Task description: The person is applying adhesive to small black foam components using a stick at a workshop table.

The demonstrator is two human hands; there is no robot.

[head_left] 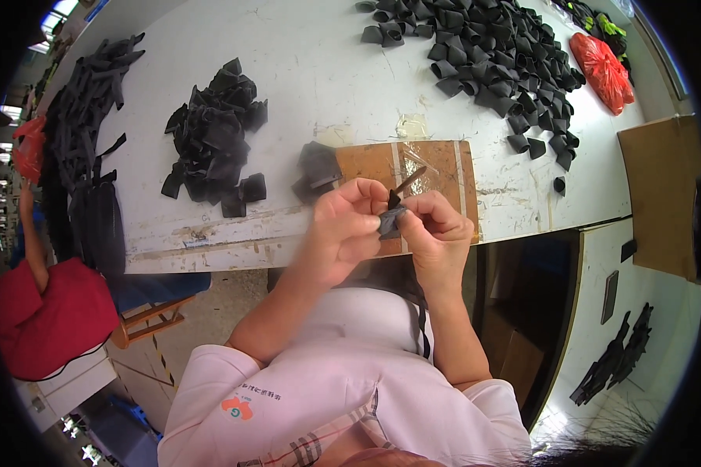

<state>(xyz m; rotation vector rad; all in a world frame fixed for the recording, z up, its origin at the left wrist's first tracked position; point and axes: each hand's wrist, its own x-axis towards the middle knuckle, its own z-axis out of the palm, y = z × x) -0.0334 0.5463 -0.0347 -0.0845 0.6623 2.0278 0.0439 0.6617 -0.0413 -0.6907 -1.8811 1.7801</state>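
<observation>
Far left, another person's red sleeve (43, 311) sits beside a long heap of black strips (82, 117) on the white table (319, 62). Next right, a loose pile of folded black pieces (214, 148), too many and too tangled to count. A few more dark pieces (318, 173) lie on the left edge of one brown cardboard sheet (436, 167) at the table's front edge.

Over that edge the left hand (343, 226) and right hand (440, 233) meet, fingers of both pinched together on one small black fabric piece (390, 218), held in the air just in front of the cardboard. Step in hand looks like folding or turning this piece; the next move would likely need a firm pinch and a neat crease.

Upper right, one big heap of black folded loops (506, 62), uncountable, then one red plastic bag (604, 70). Far right, one cardboard panel (662, 187)
</observation>
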